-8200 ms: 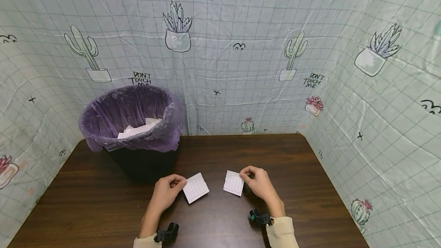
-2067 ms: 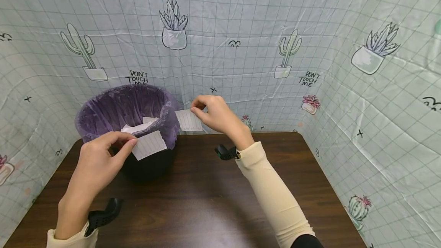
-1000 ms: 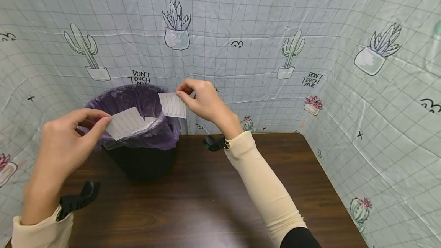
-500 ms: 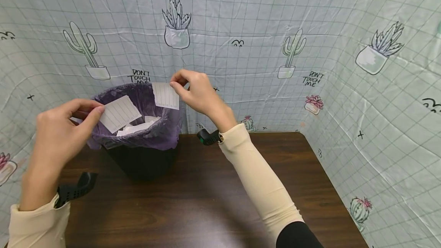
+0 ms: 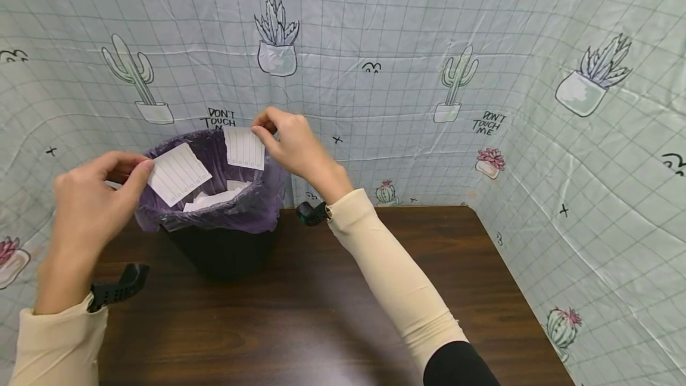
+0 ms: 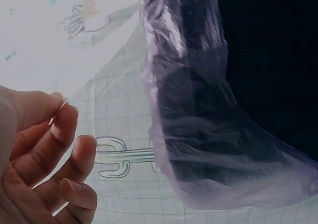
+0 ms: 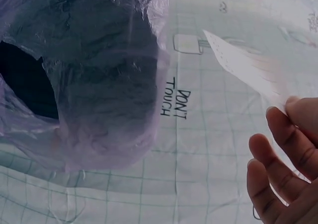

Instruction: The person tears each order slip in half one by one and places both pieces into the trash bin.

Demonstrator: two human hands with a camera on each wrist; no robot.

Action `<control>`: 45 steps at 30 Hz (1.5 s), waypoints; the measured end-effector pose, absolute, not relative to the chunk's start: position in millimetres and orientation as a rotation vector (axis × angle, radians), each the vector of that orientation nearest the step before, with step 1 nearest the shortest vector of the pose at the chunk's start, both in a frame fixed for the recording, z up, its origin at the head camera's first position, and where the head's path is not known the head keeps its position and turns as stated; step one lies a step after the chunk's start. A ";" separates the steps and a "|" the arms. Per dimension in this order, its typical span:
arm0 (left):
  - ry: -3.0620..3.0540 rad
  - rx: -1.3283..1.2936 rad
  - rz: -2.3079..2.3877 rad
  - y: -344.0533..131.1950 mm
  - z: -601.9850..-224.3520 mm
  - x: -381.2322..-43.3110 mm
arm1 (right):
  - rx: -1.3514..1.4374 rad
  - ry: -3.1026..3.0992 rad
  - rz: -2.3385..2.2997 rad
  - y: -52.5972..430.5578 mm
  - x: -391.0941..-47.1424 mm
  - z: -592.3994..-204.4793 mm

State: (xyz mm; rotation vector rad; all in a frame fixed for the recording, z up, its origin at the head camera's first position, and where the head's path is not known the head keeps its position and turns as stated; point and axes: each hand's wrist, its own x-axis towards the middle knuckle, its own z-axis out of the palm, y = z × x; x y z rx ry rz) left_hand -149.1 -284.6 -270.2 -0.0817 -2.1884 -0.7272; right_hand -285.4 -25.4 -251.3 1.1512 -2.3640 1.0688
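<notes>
My left hand [image 5: 96,201] pinches the corner of a white piece of lined paper [image 5: 179,174] between thumb and fingertips. That piece overlaps the left part of the opening of a black trash bin [image 5: 225,255] lined with a purple bag [image 5: 252,219]. From the right, my right hand [image 5: 292,145] pinches a second piece of lined paper [image 5: 245,148] by its upper right edge, over the bin's far right rim. Several white papers [image 5: 217,198] lie inside the bag. In the right wrist view, the paper [image 7: 241,65] hangs from thumb and index finger, beside the bag's outside.
The bin stands at the back left of a dark brown wooden table [image 5: 332,314]. A pale gridded curtain [image 5: 375,28] with cactus drawings surrounds the table at the back and sides. Each wrist wears a black camera strap [image 5: 118,288].
Both hands have lifted their papers from the table up over the bin. In the last second the right hand has moved left and the left paper has risen slightly.
</notes>
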 end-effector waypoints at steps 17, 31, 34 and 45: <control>-2.247 -0.073 -0.685 -297.5 -271.5 -161.7 | 1.140 -2.450 0.946 -43.4 -285.7 -253.1; -2.320 -0.058 -0.653 -301.0 -274.3 -161.9 | 1.108 -2.441 0.927 -50.1 -288.3 -257.5; -2.316 -0.065 -0.642 -300.3 -275.6 -162.3 | 1.108 -2.437 0.918 -51.8 -289.1 -258.1; -2.327 -0.082 -0.654 -299.1 -276.5 -165.1 | 1.094 -2.437 0.948 -55.2 -289.5 -260.9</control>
